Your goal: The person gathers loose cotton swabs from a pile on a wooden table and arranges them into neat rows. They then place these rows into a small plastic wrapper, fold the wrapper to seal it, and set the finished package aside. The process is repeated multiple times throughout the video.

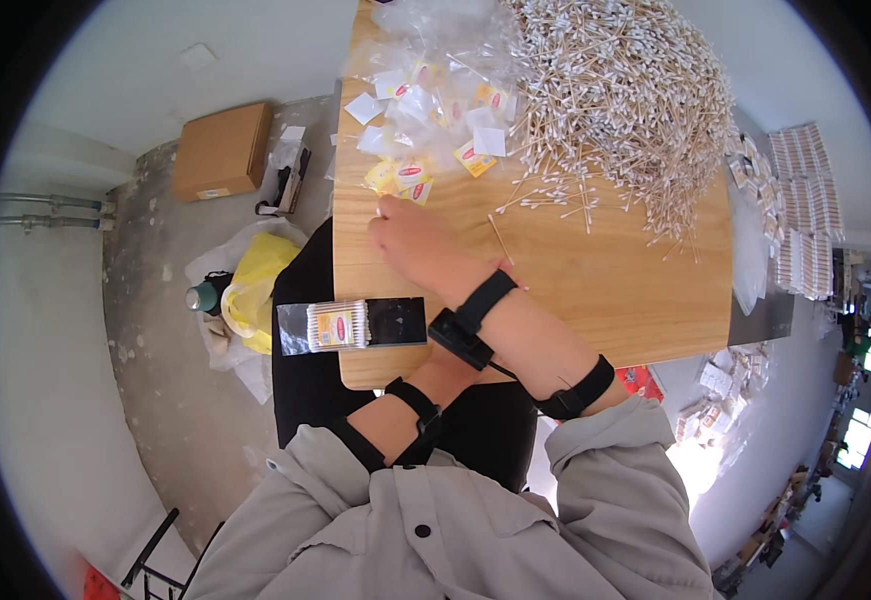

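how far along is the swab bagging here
Done: one filled swab packet lies at the table's near edge, and rows of packed ones lie off to the right. In hand: the right hand reaches to the empty bags; the left hand is hidden. Left: a big loose swab heap.

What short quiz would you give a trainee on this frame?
1. True or false: the heap of wooden-stick cotton swabs lies on the pale wooden table.
2. Which hand reaches the small clear plastic bags with yellow labels? A) left B) right
3. Fill in: the filled clear pack of swabs rests on a ___ flat device at the table's near edge.
Key: 1 true; 2 B, the right hand; 3 black.
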Demonstrator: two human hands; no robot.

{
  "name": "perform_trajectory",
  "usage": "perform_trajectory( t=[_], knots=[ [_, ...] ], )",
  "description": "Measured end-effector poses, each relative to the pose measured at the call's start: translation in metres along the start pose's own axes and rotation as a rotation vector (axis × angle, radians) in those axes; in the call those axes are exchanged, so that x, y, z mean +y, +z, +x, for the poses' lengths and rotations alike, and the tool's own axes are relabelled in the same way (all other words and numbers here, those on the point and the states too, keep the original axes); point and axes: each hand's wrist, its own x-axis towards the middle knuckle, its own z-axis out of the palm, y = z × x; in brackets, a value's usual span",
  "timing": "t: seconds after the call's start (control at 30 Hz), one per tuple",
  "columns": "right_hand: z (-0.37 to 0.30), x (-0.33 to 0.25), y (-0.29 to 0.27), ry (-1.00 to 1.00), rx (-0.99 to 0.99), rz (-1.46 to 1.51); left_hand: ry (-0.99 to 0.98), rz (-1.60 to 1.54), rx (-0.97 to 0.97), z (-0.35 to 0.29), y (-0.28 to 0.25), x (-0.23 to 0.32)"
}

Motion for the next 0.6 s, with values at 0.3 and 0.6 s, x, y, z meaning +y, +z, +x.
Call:
perform_trajectory(
  t=[0.3,0.6],
  knots=[
    [-0.095,0.079,-0.063,0.448,0.367,0.013,-0.023,-0.043,0.029,-0.004,-0.045,0.013],
    [-0.127,0.088,-0.052,0.434,0.277,0.318,-0.071,-0.044,0.000,-0.018,-0.052,0.012]
  ],
)
